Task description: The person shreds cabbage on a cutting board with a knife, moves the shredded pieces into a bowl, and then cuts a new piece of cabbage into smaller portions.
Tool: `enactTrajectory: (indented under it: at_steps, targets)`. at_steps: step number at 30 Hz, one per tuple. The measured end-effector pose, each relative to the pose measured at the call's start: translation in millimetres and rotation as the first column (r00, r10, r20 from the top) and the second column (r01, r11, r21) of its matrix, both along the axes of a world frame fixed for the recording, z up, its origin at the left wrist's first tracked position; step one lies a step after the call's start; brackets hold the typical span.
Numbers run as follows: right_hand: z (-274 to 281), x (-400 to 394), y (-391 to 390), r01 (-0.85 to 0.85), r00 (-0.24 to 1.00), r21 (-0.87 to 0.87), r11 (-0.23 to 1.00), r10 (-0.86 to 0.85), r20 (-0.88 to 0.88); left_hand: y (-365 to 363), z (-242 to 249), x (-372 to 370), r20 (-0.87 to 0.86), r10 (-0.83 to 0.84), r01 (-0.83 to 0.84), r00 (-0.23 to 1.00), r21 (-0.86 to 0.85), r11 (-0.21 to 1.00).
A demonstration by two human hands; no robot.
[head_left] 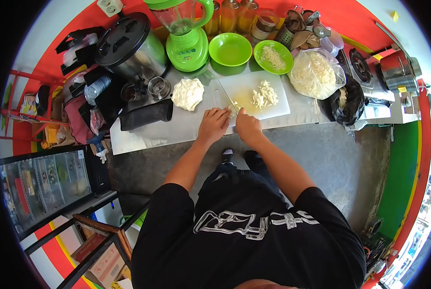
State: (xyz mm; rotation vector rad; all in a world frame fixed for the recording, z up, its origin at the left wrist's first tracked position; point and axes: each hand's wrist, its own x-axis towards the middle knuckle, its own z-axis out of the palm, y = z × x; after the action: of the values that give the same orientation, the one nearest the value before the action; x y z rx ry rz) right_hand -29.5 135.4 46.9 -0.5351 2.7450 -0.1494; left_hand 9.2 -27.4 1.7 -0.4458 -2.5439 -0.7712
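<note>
The right hand (249,126) is closed around the handle of a knife (229,96), its blade pointing away from the body. Just beside, the left hand (213,125) bends over a pale piece (233,114); how firmly it holds, I cannot tell. The step seems to be cutting, on the white board (279,109) before both hands; a next stroke would call for fingertips kept clear of the blade. Beyond the right hand lies a heap of pale shreds (265,95); farther, a green plate (288,60) carries more.

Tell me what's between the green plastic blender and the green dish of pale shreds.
A round, glossy green bowl sits between them in the head view.
</note>
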Motion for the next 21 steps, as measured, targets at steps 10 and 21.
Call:
enactTrajectory:
  at_steps: [10, 21]
  targets:
    - [0.7, 22.8, 2.3, 0.064, 0.997, 0.032, 0.997, -0.066, 0.047, 1.1, -2.3, 1.0, 0.005, -0.013, 0.013, 1.0, 0.049, 0.999]
    - [21.0, 17.1, 1.5, 0.016, 0.996, 0.034, 0.999, -0.019, 0.086, 0.3, -2.5, -1.8, -0.015, -0.035, 0.036, 0.999, 0.046, 0.998]
